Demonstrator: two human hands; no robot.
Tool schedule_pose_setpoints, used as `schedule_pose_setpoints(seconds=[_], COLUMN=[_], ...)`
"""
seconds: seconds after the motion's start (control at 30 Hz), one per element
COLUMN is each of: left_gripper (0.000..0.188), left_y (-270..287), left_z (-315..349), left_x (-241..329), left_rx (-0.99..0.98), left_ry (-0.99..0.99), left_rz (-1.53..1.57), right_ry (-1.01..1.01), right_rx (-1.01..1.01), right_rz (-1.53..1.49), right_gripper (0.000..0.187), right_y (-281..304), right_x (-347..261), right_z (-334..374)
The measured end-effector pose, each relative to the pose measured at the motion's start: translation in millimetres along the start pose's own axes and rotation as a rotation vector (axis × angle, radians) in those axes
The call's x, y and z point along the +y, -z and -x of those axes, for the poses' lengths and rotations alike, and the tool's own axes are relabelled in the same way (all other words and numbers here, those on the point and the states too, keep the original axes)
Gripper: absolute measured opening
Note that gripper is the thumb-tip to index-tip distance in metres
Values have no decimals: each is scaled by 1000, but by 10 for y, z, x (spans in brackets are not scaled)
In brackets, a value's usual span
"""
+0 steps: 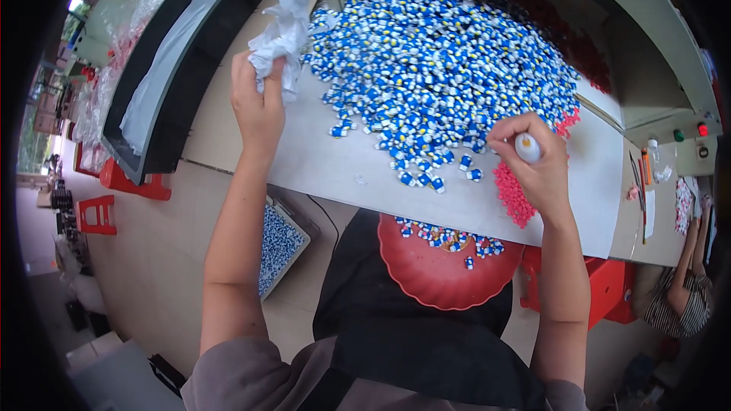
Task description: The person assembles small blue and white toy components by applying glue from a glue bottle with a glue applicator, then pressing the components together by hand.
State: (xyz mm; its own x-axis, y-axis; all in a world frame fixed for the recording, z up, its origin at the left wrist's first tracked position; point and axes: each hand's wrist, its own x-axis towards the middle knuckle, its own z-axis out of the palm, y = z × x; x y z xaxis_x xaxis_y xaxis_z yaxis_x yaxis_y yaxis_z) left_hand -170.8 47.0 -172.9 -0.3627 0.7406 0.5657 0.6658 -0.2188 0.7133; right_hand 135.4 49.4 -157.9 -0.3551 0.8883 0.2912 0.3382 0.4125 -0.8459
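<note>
My left hand (260, 99) is raised over the left part of the worktop, its fingers closed on a crumpled white tissue (283, 19). To the right, my right hand (542, 171) grips a small white squeeze bottle (527, 148), its rounded end facing up. Thumb and forefinger of that hand are pinched together; whether a tiny piece sits between them I cannot tell. Beyond my hands spreads a large heap of small blue-and-white pieces (434, 68) with yellow spots. Small pink pieces (512, 194) lie beside and below my right hand. White paper (327, 160) covers the worktop.
A red scalloped bowl (449, 285) with several blue-and-white pieces rests at my lap. Left stands a dark tray (179, 91) lined with white sheet. A box of blue pieces (278, 247) is lower left. Red stools (605, 293) flank me; another person (685, 289) sits far right.
</note>
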Motion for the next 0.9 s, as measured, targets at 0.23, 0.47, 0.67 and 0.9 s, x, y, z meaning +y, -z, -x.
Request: schedule_pose_setpoints(seconds=[0.23,0.47,0.67,0.9], left_gripper=[35,45,27,23], left_y=[272,643,641,489], left_z=[861,883,620,384], left_x=[205,-31,358,307], left_rx=[-613,-456,-274,21], left_ry=[-664,-253,826,965], left_rz=[-154,177,1639,1487], right_ry=[12,-6,194,31], right_rx=[-33,6,142,-238], right_rz=[-43,-132,-148,-44], right_gripper=[13,16,14,37], right_y=[-286,-787,-1598,-1777], right_x=[-165,-620,-1111,-1221], right_z=[151,196,-80,-343])
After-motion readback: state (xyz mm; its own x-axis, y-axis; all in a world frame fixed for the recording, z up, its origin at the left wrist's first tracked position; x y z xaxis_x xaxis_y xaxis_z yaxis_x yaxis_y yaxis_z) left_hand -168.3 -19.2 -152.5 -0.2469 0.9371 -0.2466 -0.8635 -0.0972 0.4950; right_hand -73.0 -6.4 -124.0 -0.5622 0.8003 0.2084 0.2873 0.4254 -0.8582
